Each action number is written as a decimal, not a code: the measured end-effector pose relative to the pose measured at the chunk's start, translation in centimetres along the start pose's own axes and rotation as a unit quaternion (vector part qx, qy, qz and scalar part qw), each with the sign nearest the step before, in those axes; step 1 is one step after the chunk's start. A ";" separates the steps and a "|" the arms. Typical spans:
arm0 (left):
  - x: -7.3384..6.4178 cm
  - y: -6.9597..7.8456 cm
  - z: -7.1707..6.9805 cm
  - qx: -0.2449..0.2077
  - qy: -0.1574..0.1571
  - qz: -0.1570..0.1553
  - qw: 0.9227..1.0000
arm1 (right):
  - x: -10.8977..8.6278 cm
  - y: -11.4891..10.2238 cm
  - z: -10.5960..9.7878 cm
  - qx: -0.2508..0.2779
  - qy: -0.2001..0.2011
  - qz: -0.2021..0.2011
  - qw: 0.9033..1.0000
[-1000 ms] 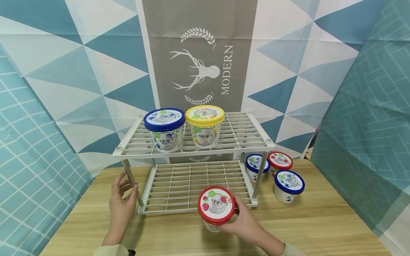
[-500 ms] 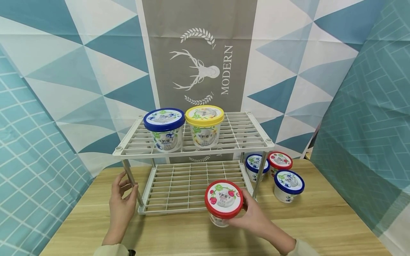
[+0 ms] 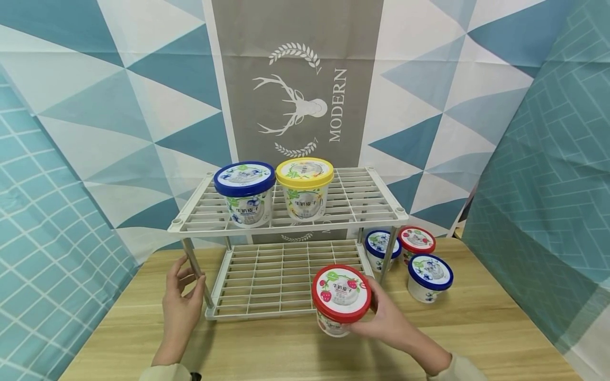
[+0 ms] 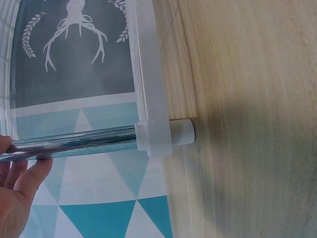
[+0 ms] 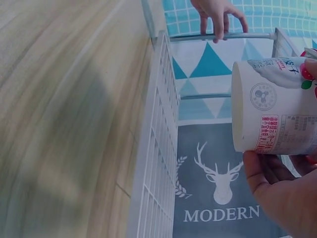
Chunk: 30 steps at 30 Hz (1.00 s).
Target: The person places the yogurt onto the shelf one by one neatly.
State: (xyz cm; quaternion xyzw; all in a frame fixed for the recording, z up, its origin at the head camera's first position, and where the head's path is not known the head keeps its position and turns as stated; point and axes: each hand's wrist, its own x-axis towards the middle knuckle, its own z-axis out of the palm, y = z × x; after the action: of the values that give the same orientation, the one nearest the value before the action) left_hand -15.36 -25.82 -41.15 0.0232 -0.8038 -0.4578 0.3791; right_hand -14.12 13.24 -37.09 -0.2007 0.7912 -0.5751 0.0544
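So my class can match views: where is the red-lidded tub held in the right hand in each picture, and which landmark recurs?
Head: red-lidded tub below centre, slightly right, in the right hand.
Left wrist: not in it.
Right wrist: at the right edge, partly cut off.
Shared landmark: the white deer print.

Head cam brt; wrist cams hazier, w/ soft shadows on tbl [image 4: 262,44].

The right wrist view cuts off the red-lidded tub [image 5: 277,106].
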 end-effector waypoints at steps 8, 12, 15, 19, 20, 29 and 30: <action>0.0 0.0 -0.1 -0.007 -0.004 -0.005 1.000 | 0.1 -0.2 -0.8 -0.001 -0.015 -0.018 1.000; 0.0 0.0 -0.1 -0.007 -0.003 -0.004 1.000 | 0.1 -0.3 -1.1 -0.003 -0.023 -0.023 0.999; 0.1 -0.1 -0.1 -0.006 -0.004 0.000 1.000 | 0.1 -0.3 -1.2 -0.006 -0.025 -0.019 0.999; 0.1 -0.1 0.0 -0.008 -0.005 0.002 1.000 | 0.0 -0.5 -1.5 -0.008 -0.029 -0.019 0.999; 0.1 -0.1 0.0 -0.008 -0.004 0.004 1.000 | 0.0 -0.5 -1.5 -0.009 -0.028 -0.016 0.999; 0.1 -0.2 0.1 -0.013 0.003 0.008 1.000 | -0.2 -1.1 -2.4 -0.024 -0.030 -0.016 0.999; 0.1 -0.3 0.1 -0.013 0.003 0.008 1.000 | -0.2 -1.2 -2.5 -0.026 -0.031 -0.018 0.999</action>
State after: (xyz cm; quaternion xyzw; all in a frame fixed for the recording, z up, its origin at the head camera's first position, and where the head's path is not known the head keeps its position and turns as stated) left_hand -15.53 -25.94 -41.33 0.0127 -0.7967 -0.4655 0.3852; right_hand -14.42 15.22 -35.21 -0.2340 0.8001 -0.5487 0.0634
